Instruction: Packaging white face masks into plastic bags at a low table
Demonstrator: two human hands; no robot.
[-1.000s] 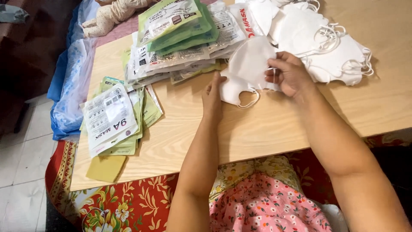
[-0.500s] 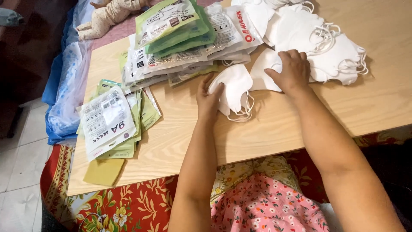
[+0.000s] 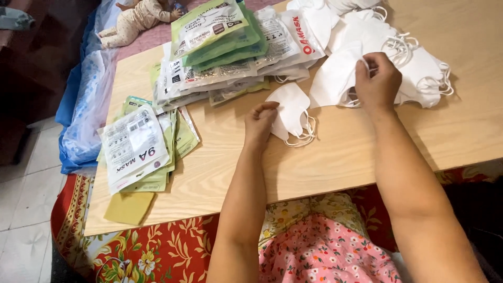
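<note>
Lying flat near the middle of the frame, a single folded white fabric face mask (image 3: 291, 111) with looped white ear straps sits on the light wooden bench (image 3: 325, 162), its straps trailing toward the lower right. The left hand (image 3: 260, 123) touches its left edge, fingers (image 3: 268, 107) curled narrow and pinching the fabric between thumb and fingertips.

Just beside it, to the upper right, lies a loose heap of white masks of the same kind (image 3: 382, 47), straps tangled. The right hand (image 3: 376, 84) rests on the near edge of that heap, fingers closed around one white mask (image 3: 335, 78) from the pile; the grip is partly hidden by the back of the hand.

Upper centre: a stack of flat printed mask packets in clear, white and green wrapping (image 3: 230, 47), fanned out across the bench. Left of frame: a smaller stack of white and green packets (image 3: 139, 147), with a plain yellow-green flat sleeve (image 3: 128, 207) below it at the bench edge.

Beyond the bench, upper left: blue patterned bedding (image 3: 86, 105) and a doll-like figure in beige clothing (image 3: 139, 15). Lower frame: red floral cloth (image 3: 157, 251) and pink floral clothing (image 3: 325, 251) on the person's lap.
</note>
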